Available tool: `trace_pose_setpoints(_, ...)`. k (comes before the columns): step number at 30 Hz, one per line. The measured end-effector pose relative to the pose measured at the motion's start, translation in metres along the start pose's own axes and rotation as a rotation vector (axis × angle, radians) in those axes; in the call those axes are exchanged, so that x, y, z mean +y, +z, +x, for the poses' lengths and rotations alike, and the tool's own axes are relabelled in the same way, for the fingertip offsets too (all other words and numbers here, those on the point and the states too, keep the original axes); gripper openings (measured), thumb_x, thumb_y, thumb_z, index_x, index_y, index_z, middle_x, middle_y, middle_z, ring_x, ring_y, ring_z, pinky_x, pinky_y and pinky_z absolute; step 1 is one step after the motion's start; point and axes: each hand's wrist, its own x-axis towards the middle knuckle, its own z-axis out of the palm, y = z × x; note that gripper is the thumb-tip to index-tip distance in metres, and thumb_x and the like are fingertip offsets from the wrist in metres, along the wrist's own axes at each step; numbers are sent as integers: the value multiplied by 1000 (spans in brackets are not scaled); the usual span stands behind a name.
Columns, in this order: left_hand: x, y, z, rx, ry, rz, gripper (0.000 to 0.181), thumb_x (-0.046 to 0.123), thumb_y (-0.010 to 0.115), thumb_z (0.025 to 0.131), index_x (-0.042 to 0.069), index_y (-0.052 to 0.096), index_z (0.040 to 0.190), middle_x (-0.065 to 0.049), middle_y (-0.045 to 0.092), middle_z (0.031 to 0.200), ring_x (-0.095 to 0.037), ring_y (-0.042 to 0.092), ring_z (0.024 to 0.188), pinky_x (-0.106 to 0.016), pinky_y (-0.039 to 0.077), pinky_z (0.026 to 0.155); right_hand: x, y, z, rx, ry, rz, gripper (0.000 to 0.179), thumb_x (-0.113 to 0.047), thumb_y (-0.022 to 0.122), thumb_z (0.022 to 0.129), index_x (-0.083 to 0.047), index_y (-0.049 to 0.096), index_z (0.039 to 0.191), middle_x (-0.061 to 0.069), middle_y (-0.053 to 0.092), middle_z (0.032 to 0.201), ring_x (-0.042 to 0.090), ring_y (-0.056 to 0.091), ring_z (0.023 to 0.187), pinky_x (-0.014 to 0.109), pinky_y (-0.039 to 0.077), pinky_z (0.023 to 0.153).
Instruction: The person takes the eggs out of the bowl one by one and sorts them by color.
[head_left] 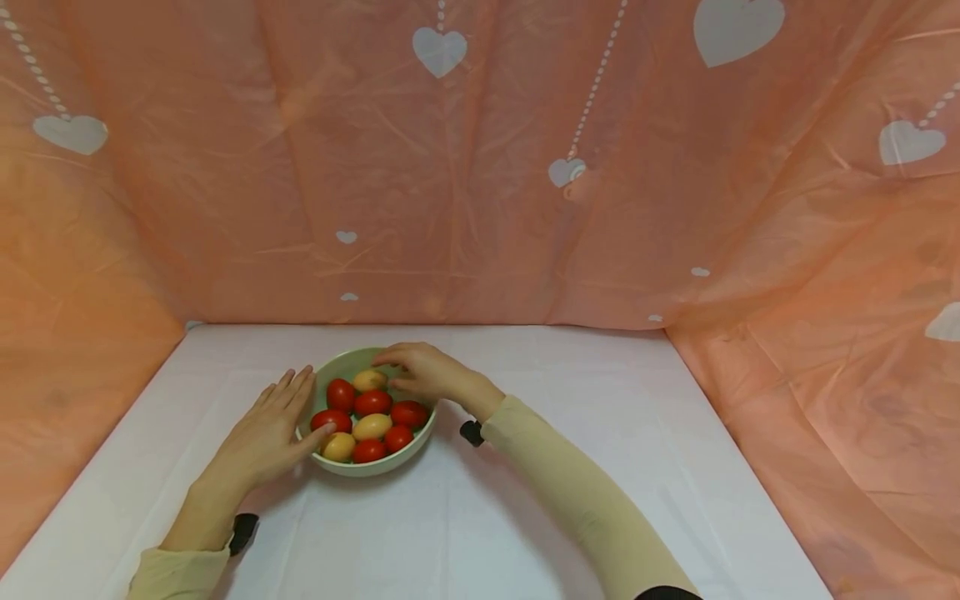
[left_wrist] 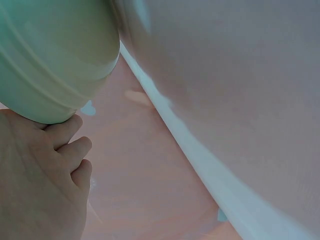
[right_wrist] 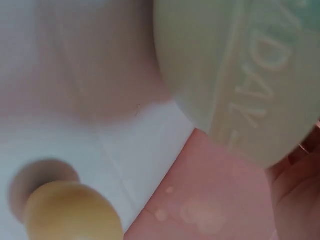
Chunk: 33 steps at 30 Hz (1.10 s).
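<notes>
A pale green bowl (head_left: pixel 367 469) stands on the white table and holds several red tomatoes (head_left: pixel 372 404) and yellow oval pieces (head_left: pixel 372 427), whose kind I cannot tell. At its left side, my left hand (head_left: pixel 266 437) rests against the rim with its fingers extended. The left thumb reaches over the rim, above the contents. My right hand (head_left: pixel 431 371) reaches over the far right rim, its fingers apart beside the rearmost yellow piece (head_left: pixel 370 381). In the left wrist view, the left fingers (left_wrist: pixel 67 132) touch the bowl's outer wall (left_wrist: pixel 55 65). Raised letters show on the bowl (right_wrist: pixel 255 85) in the right wrist view.
A white cloth (head_left: pixel 525 500) covers the table. Peach sheets with white hearts (head_left: pixel 487 208) hang behind and at both sides. One rounded yellow thing (right_wrist: pixel 72 212) appears near the right wrist camera, with a dark shadow beside it.
</notes>
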Motion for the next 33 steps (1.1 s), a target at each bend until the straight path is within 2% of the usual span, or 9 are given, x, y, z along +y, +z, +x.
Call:
trace_pose_setpoints(9,0,1,0,21,8,0,91,53,62,100,-12,31,157,-30,28,165,-52,24,152,-65,22,123,-1,4,22,-66,-104,-83,38,-7,69,99,-7,67,138,5,67,139,18,59,133,22,39,117)
trace_pose_setpoints(18,-1,1,-1,25,6,6,91,52,63,99,-13,33,156,-30,29,165,-52,25,151,-66,24,121,-3,11,32,-154,-77,-109,42,-2,64,101,-11,66,141,2,62,147,16,54,140,22,33,120)
trace_pose_setpoints(25,-2,1,-1,25,3,8,91,52,63,99,-12,32,156,-30,29,165,-52,25,152,-66,23,122,-6,12,33,-173,-82,-154,48,4,59,98,-14,65,143,2,60,149,17,52,142,22,31,122)
trace_pose_setpoints(33,-2,1,-1,17,2,9,91,53,62,100,-12,32,157,-29,28,165,-51,24,152,-65,23,122,-4,13,32,-166,-105,-199,49,4,63,97,-16,67,142,5,60,146,20,55,138,24,35,120)
